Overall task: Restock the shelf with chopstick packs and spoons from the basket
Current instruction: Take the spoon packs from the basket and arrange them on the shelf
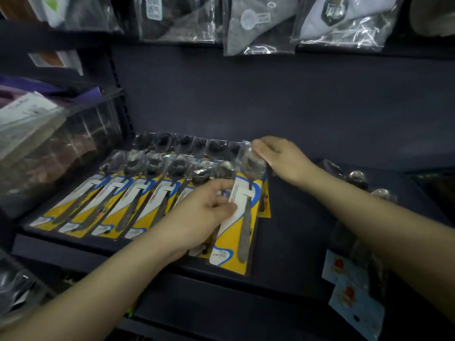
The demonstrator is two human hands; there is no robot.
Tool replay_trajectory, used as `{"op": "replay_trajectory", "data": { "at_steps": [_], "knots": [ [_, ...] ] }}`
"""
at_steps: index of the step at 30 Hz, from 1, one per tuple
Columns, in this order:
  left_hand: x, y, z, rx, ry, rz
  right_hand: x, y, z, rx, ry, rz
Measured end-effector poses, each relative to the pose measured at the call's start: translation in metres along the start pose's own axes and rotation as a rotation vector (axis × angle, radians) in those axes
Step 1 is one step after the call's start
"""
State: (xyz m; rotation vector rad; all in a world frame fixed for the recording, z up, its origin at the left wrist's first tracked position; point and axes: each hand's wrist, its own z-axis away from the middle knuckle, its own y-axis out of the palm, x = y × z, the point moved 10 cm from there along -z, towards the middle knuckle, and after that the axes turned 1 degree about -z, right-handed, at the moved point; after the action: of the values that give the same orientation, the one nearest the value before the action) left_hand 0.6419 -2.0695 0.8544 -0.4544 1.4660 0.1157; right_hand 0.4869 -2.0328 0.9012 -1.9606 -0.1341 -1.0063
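Observation:
A spoon pack (242, 232) on a yellow, blue and white card lies at the right end of a row of like spoon packs (115, 205) on the dark shelf (295, 242). My left hand (197, 217) pinches the card's left edge near its middle. At the pack's far end my right hand (278, 156) pinches the clear plastic over the spoon bowl. A second row of packs (187, 143) lies behind the first. No basket or chopstick packs are in view.
Spoons on light blue cards (354, 291) lie at the shelf's right. Bagged goods (258, 28) hang above. A clear bin of packets (37, 143) stands to the left. Bare shelf shows between the yellow row and the blue cards.

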Motion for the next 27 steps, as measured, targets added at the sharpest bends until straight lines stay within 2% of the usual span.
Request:
{"op": "replay_trajectory", "data": {
  "at_steps": [2,3,5,6,8,12,15,18,20,23,27],
  "knots": [
    [-0.006,0.010,0.001,0.030,0.026,-0.099,-0.002,0.013,0.012,0.137,0.071,-0.185],
    [-0.011,0.011,0.001,0.022,0.072,-0.283,-0.007,0.017,0.014,0.163,0.107,-0.215],
    [-0.020,0.006,0.002,-0.055,0.196,-0.733,-0.021,0.019,0.011,0.146,0.160,-0.200],
    [-0.023,0.003,0.004,-0.084,0.259,-0.877,-0.027,0.019,0.006,0.122,0.165,-0.180],
    [-0.017,0.002,0.008,-0.023,0.302,-1.002,-0.031,0.019,-0.004,0.103,0.127,-0.108],
    [0.008,0.016,0.014,0.268,0.292,-1.111,-0.029,0.022,-0.015,0.102,0.078,0.103],
    [0.012,0.019,0.013,0.311,0.297,-1.148,-0.031,0.018,-0.009,0.036,0.098,0.214],
    [0.013,0.021,0.012,0.342,0.312,-1.136,-0.041,0.009,0.011,0.003,0.216,0.343],
    [0.015,0.023,0.012,0.381,0.318,-1.115,-0.042,0.009,0.026,0.039,0.284,0.296],
    [0.014,0.026,0.014,0.417,0.331,-1.045,-0.033,0.020,0.042,0.094,0.343,0.100],
    [0.003,0.025,0.017,0.394,0.402,-0.995,-0.027,0.028,0.046,0.098,0.347,0.092]
  ]
}}
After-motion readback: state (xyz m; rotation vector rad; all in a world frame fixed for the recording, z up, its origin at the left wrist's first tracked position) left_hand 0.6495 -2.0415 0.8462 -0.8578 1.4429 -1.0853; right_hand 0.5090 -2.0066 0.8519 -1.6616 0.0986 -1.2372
